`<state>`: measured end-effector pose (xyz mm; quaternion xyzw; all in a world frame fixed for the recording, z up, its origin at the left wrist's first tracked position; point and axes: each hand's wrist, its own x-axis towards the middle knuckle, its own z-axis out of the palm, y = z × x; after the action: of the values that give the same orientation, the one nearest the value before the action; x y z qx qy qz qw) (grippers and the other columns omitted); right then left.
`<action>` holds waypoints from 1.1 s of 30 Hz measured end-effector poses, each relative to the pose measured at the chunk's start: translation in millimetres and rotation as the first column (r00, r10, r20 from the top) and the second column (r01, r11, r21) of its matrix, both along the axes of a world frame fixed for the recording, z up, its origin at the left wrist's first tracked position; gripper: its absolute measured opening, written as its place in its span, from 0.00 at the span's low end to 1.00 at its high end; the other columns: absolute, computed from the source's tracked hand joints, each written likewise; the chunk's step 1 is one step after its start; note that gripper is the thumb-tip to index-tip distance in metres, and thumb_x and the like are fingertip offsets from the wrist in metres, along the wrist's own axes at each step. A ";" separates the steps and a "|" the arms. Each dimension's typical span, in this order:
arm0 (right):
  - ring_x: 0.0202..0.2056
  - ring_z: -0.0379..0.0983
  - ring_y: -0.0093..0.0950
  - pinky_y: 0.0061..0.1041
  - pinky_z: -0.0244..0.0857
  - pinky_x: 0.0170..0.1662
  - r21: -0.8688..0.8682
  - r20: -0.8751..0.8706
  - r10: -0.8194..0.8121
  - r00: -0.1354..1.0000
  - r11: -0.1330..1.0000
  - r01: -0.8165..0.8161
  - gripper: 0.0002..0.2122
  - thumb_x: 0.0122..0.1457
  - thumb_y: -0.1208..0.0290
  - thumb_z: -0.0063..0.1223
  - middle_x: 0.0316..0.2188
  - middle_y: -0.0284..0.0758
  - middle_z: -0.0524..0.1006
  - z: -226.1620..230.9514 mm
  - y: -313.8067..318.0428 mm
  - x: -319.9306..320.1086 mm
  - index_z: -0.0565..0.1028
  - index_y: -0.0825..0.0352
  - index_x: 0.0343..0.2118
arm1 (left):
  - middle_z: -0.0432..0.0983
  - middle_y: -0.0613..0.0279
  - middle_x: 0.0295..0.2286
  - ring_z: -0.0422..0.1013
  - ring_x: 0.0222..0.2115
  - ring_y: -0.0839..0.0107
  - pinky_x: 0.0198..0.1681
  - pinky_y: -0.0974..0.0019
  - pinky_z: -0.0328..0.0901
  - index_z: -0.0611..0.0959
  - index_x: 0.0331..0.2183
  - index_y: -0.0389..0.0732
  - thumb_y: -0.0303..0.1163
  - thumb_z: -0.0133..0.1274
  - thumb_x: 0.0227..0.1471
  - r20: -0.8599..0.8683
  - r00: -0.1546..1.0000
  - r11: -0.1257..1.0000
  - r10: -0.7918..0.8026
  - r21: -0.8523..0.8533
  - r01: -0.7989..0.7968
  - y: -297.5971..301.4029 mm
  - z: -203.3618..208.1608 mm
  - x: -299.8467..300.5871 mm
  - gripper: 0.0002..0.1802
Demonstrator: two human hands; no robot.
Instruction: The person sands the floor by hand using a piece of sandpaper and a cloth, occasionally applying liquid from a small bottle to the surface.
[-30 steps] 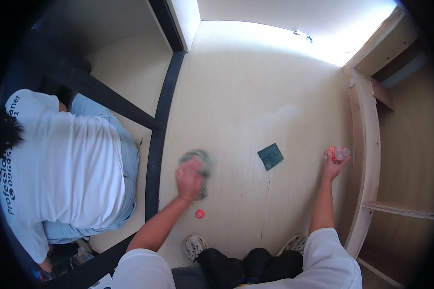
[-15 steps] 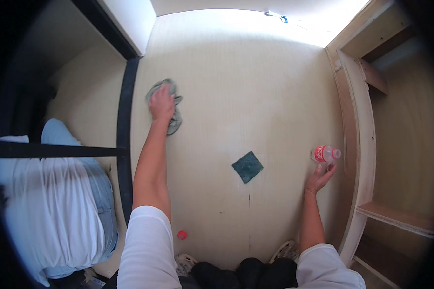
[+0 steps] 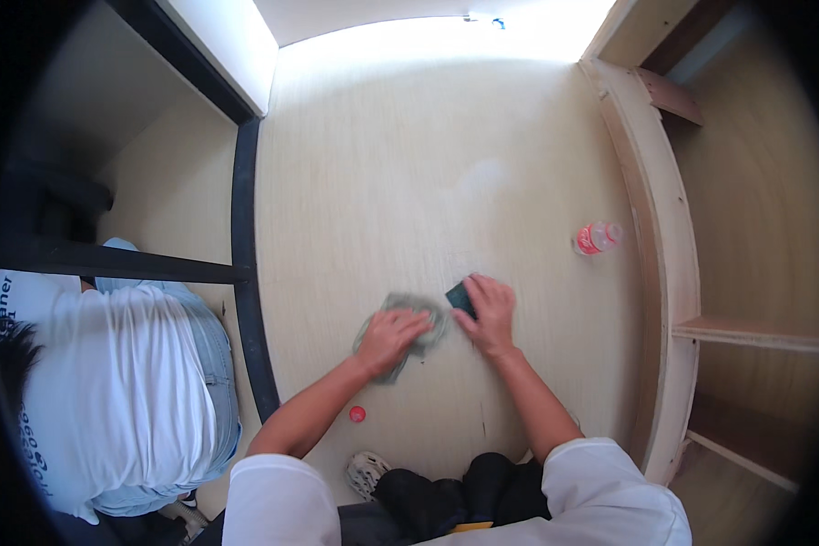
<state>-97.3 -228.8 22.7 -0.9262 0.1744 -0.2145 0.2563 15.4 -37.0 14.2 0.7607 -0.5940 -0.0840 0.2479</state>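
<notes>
1. Since the last half second, the right hand (image 3: pixel 490 316) has left the bottle (image 3: pixel 597 238) and come in to the pad (image 3: pixel 459 298). That's the main change.

2. Right grip: thumb and fingers part-spread over the right side of the dark green pad, its left corner showing bare. Contact looks likely; pinched or only pressed, can't tell.

3. Left hand (image 3: pixel 394 338) has come back from the far left of the floor (image 3: pixel 409 182) and is now near the right one. Grip: fingers bent over the grey-green cloth (image 3: pixel 434 326), which pokes out on several sides. Hand and cloth are both smeared (motion blur, so I'd read it as mid-wipe). Bunched or just pressed flat, can't tell.

4. Cloth and pad: both on the floor ahead of the person, cloth left, pad right, a narrow gap between.

5. Bottle: out of hand, well right of the pad, near the wooden shelf unit (image 3: pixel 682 273). Clear with a red label, neck to the right. Standing or lying, can't tell.

6. Cap (image 3: pixel 358 414): small and red, on the floor below the cloth, untouched.

7. What it means, my judgement: neither hand is tied up with the bottle now, so both serve the floor work, cloth and pad in use side by side.
</notes>
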 end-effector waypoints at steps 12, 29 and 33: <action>0.46 0.63 0.37 0.38 0.55 0.49 -0.277 -0.032 -0.014 0.999 0.961 0.004 0.16 0.40 0.70 0.57 0.45 0.38 0.69 -2.7 -94.1 -104.1 0.74 0.62 0.37 | 0.63 0.65 0.50 0.58 0.51 0.59 0.53 0.59 0.53 0.71 0.48 0.49 0.26 0.48 0.45 0.231 0.689 0.690 0.687 0.091 -0.718 67.0 -32.4 161.6 0.24; 0.48 0.61 0.44 0.45 0.51 0.52 -0.094 -0.070 -0.228 0.971 0.971 0.221 0.18 0.48 0.65 0.52 0.48 0.45 0.65 -16.1 -103.0 -120.9 0.71 0.64 0.43 | 0.65 0.70 0.49 0.64 0.46 0.60 0.47 0.57 0.59 0.70 0.47 0.60 0.33 0.43 0.46 0.077 0.836 0.839 -0.543 0.095 0.536 -118.5 -7.1 -4.8 0.23; 0.50 0.60 0.43 0.46 0.49 0.53 -0.081 -0.097 -0.204 0.974 0.977 0.197 0.22 0.47 0.60 0.51 0.48 0.45 0.64 -14.2 -102.2 -114.2 0.69 0.65 0.45 | 0.70 0.67 0.44 0.65 0.45 0.64 0.47 0.61 0.60 0.74 0.44 0.55 0.33 0.49 0.42 0.090 0.840 0.844 -0.536 0.016 0.537 -19.6 -1.7 44.8 0.22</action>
<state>-211.4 -330.9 8.4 -0.9224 0.2726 -0.1964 0.1907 60.2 -56.5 12.6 0.5660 -0.7941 -0.1120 0.1911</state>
